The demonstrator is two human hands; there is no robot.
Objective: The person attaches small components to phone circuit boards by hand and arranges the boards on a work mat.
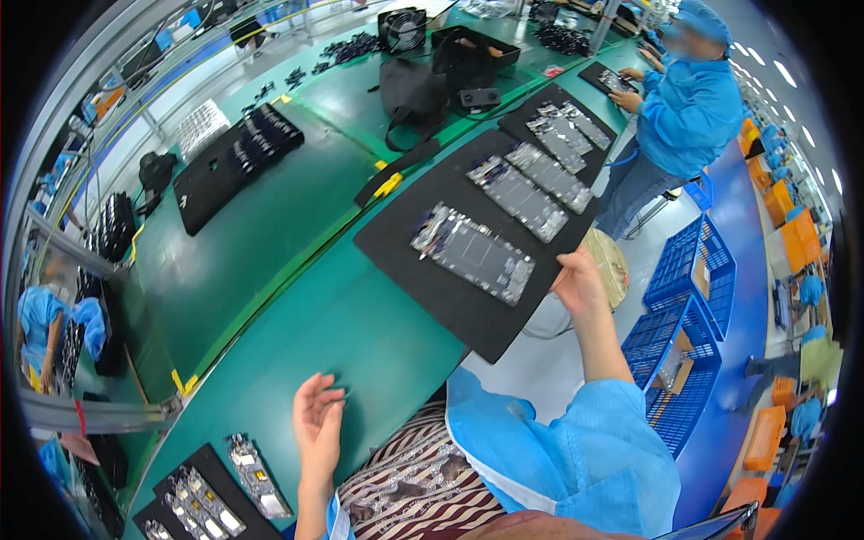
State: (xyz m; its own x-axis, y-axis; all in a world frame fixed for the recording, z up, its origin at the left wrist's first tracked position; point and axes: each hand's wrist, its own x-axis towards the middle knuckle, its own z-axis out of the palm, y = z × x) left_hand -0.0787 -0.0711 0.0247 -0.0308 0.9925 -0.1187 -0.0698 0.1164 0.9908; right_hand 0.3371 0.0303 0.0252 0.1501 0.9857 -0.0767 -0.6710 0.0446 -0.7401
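My right hand (582, 284) pinches the right edge of a black foam mat (396, 238), which juts past the front edge of the green table. On the mat lie circuit boards with phone-like frames: the nearest board (472, 254) is angled in front of a second board (517, 196) and a third board (551, 174). My left hand (319, 427) is held over the green table, holding nothing, its fingers loosely curled and apart. To its lower left, a narrow board (258, 477) rests on another black mat (216, 463) with several similar boards.
Farther along the table, a black mat (589, 171) carries more boards. Left of centre lies a black slab (202, 193) with small parts. A co-worker in blue (688, 112) handles a board at far right. Blue baskets (670, 378) stand on the floor right of me.
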